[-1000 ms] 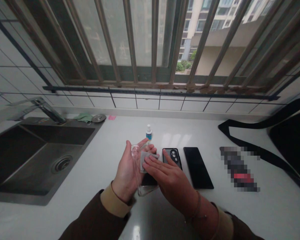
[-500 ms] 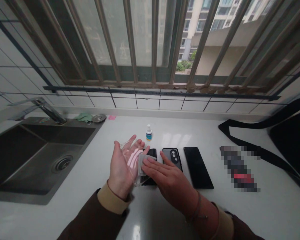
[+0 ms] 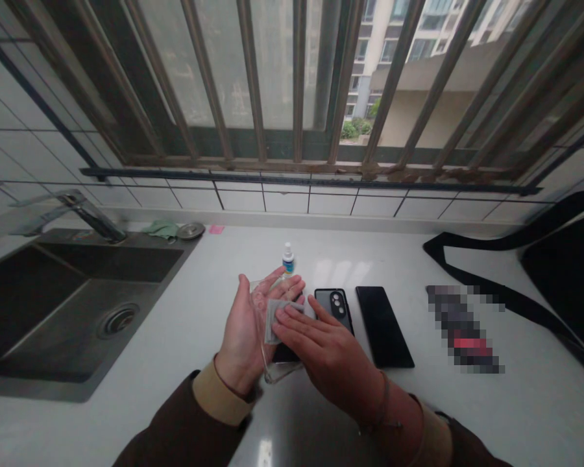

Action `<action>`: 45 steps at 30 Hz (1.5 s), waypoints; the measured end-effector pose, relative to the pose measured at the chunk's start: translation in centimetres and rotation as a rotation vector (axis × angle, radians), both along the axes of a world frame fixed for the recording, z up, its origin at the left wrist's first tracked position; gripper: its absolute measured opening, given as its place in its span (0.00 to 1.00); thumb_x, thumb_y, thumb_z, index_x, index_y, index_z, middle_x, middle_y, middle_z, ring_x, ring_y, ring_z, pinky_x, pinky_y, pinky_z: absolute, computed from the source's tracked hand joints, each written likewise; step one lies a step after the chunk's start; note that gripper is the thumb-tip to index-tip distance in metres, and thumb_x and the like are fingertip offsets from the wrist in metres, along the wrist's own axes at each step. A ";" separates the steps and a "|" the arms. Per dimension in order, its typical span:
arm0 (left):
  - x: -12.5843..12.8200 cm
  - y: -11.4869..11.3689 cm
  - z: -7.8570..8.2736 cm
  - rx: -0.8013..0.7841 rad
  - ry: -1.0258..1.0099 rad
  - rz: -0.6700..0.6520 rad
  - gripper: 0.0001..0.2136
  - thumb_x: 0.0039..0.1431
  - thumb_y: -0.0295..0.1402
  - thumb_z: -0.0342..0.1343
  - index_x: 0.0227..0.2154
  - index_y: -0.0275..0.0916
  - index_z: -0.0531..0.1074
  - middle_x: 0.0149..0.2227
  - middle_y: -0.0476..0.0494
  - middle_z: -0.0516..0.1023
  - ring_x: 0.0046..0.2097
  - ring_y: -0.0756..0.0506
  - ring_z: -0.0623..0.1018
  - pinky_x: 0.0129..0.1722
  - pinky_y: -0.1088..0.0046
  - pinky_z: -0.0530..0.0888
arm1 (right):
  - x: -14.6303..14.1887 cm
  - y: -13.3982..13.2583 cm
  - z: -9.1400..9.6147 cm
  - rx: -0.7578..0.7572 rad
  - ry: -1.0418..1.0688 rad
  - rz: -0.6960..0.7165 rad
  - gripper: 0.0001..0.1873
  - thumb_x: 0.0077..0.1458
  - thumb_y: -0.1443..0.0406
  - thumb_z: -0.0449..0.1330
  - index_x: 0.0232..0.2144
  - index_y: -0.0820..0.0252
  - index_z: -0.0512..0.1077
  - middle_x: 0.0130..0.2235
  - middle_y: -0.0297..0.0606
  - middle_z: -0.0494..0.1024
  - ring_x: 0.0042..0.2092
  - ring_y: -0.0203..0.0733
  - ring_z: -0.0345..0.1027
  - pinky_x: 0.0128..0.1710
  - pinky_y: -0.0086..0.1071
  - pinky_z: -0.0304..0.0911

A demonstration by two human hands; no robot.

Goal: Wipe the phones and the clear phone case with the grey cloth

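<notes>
We find the left hand (image 3: 241, 327) palm up and spread nearly flat, fingers unbent around the clear case (image 3: 272, 371), which lies along its palm and fingers. The right hand (image 3: 333, 350), palm down, lays extended fingers on a grey cloth (image 3: 272, 318) against that case; its thumb is hidden, so we cannot tell whether it pinches. Through and beside the case we note a dark item (image 3: 287, 354), mostly covered. Just right of it on the white counter (image 3: 224, 272), partly behind the right hand, we record a black case (image 3: 327, 302), then a black phone (image 3: 384, 327). A small spray bottle (image 3: 287, 259) stands upright beyond the left fingertips. Farther right lie a pixelated item (image 3: 464, 332) and a black strap (image 3: 467, 244); at left, we log the sink (image 3: 53, 388) and tap (image 3: 97, 217).
</notes>
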State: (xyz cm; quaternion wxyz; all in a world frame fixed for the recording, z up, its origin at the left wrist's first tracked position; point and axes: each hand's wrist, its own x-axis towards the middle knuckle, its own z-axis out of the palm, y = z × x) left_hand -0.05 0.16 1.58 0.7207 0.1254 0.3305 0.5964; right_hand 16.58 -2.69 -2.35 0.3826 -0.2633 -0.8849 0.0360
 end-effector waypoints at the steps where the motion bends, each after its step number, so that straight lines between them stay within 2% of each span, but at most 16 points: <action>1: 0.2 -0.1 -0.1 -0.009 -0.005 -0.041 0.34 0.76 0.57 0.42 0.62 0.30 0.72 0.59 0.21 0.79 0.56 0.34 0.84 0.56 0.58 0.80 | -0.1 0.0 0.0 0.029 0.002 0.013 0.21 0.71 0.76 0.53 0.61 0.61 0.74 0.62 0.40 0.81 0.68 0.41 0.70 0.78 0.46 0.47; 4: 0.6 -0.4 -0.3 -0.021 -0.013 -0.082 0.34 0.76 0.57 0.40 0.61 0.30 0.73 0.57 0.24 0.81 0.52 0.36 0.86 0.54 0.60 0.81 | -0.3 -0.2 0.2 0.083 0.009 0.014 0.20 0.71 0.75 0.54 0.60 0.62 0.75 0.62 0.39 0.81 0.68 0.40 0.70 0.79 0.45 0.43; 6: 0.7 -0.6 -0.4 -0.001 -0.012 -0.108 0.33 0.77 0.55 0.40 0.61 0.29 0.73 0.55 0.24 0.83 0.50 0.36 0.86 0.55 0.60 0.81 | -0.3 -0.2 0.5 0.090 0.021 -0.056 0.21 0.71 0.76 0.52 0.60 0.63 0.75 0.62 0.40 0.82 0.68 0.40 0.71 0.79 0.45 0.42; 10: 0.7 -0.8 -0.3 0.037 0.009 -0.144 0.33 0.77 0.54 0.41 0.62 0.29 0.73 0.54 0.24 0.83 0.51 0.35 0.86 0.55 0.58 0.80 | -0.1 -0.1 0.8 0.076 0.039 -0.188 0.20 0.72 0.77 0.52 0.60 0.65 0.75 0.61 0.45 0.82 0.66 0.40 0.74 0.78 0.47 0.46; 14: 0.7 -0.8 -0.2 0.023 0.023 -0.118 0.33 0.77 0.54 0.40 0.61 0.28 0.74 0.54 0.24 0.83 0.49 0.36 0.86 0.56 0.58 0.80 | -0.1 -0.1 0.8 0.107 0.016 -0.078 0.21 0.71 0.77 0.52 0.59 0.64 0.76 0.60 0.41 0.83 0.67 0.41 0.72 0.78 0.46 0.50; 17: 0.9 -0.9 -0.2 0.022 0.010 -0.171 0.33 0.78 0.54 0.40 0.62 0.28 0.73 0.53 0.24 0.84 0.51 0.36 0.86 0.59 0.55 0.79 | 0.0 0.0 0.7 0.087 0.014 -0.148 0.22 0.71 0.77 0.52 0.61 0.65 0.74 0.63 0.44 0.80 0.68 0.43 0.71 0.79 0.49 0.45; 20: 1.0 -1.0 -0.2 0.025 0.018 -0.169 0.32 0.78 0.53 0.40 0.63 0.29 0.72 0.53 0.24 0.84 0.53 0.35 0.85 0.60 0.54 0.78 | 0.0 0.1 0.6 0.060 0.032 -0.236 0.22 0.72 0.77 0.52 0.62 0.64 0.74 0.63 0.46 0.80 0.67 0.43 0.72 0.78 0.52 0.45; 23: 0.9 -1.0 -0.4 0.016 0.035 -0.154 0.33 0.78 0.54 0.40 0.61 0.29 0.73 0.53 0.24 0.84 0.51 0.36 0.86 0.59 0.57 0.79 | -0.1 0.0 0.6 0.099 0.031 -0.138 0.21 0.71 0.76 0.52 0.59 0.62 0.76 0.61 0.43 0.82 0.66 0.40 0.73 0.78 0.48 0.49; 25: 1.0 -1.1 -0.5 0.007 0.024 -0.193 0.34 0.77 0.55 0.41 0.61 0.28 0.74 0.53 0.24 0.84 0.51 0.37 0.86 0.59 0.60 0.78 | -0.1 0.0 0.6 0.106 0.023 -0.113 0.21 0.72 0.76 0.52 0.61 0.62 0.75 0.62 0.42 0.81 0.68 0.41 0.71 0.78 0.47 0.50; 29: 1.2 -1.4 -0.7 0.027 -0.005 -0.343 0.36 0.77 0.58 0.38 0.59 0.29 0.76 0.56 0.25 0.83 0.58 0.37 0.82 0.63 0.59 0.75 | 0.1 -0.1 0.7 0.045 0.047 -0.252 0.23 0.73 0.75 0.51 0.64 0.63 0.72 0.66 0.44 0.77 0.69 0.43 0.69 0.79 0.51 0.42; 31: 1.2 -1.5 -0.9 0.060 0.030 -0.370 0.35 0.76 0.58 0.39 0.57 0.31 0.78 0.56 0.26 0.83 0.60 0.36 0.81 0.63 0.57 0.75 | 0.2 -0.2 0.7 0.035 0.066 -0.270 0.22 0.73 0.75 0.52 0.64 0.63 0.73 0.65 0.44 0.78 0.69 0.43 0.70 0.79 0.52 0.41; 34: 1.1 -1.6 -1.5 0.100 0.118 -0.386 0.32 0.76 0.57 0.44 0.56 0.33 0.79 0.55 0.28 0.83 0.59 0.36 0.81 0.60 0.57 0.76 | 0.3 -0.2 0.8 0.038 0.084 -0.225 0.22 0.72 0.76 0.52 0.62 0.62 0.74 0.64 0.43 0.79 0.69 0.41 0.69 0.78 0.49 0.48; 38: 0.7 -1.7 -2.0 0.192 0.150 -0.547 0.30 0.74 0.58 0.49 0.56 0.34 0.78 0.54 0.28 0.83 0.55 0.35 0.82 0.52 0.59 0.79 | 0.5 -0.1 0.8 -0.038 0.105 -0.222 0.23 0.73 0.75 0.52 0.66 0.62 0.70 0.65 0.45 0.79 0.68 0.42 0.71 0.76 0.51 0.55; 41: 0.1 -1.6 -1.7 0.221 0.188 -0.604 0.22 0.74 0.49 0.57 0.53 0.33 0.79 0.52 0.27 0.83 0.51 0.37 0.84 0.50 0.61 0.79 | 0.8 0.1 0.6 -0.075 0.125 -0.246 0.23 0.73 0.75 0.51 0.65 0.62 0.70 0.63 0.47 0.80 0.66 0.42 0.73 0.73 0.52 0.61; 43: -0.3 -1.3 -1.3 0.177 0.187 -0.577 0.18 0.74 0.44 0.58 0.53 0.33 0.79 0.53 0.27 0.83 0.50 0.38 0.84 0.53 0.59 0.79 | 1.0 0.3 0.3 -0.075 0.137 -0.263 0.24 0.72 0.77 0.50 0.64 0.62 0.70 0.63 0.48 0.80 0.67 0.43 0.73 0.72 0.52 0.63; 45: -0.5 -0.9 -0.9 0.128 0.162 -0.475 0.17 0.76 0.42 0.56 0.53 0.33 0.79 0.55 0.27 0.83 0.51 0.38 0.84 0.57 0.57 0.79 | 1.1 0.4 0.0 -0.079 0.153 -0.261 0.25 0.71 0.78 0.49 0.65 0.61 0.70 0.64 0.48 0.79 0.67 0.43 0.72 0.71 0.52 0.64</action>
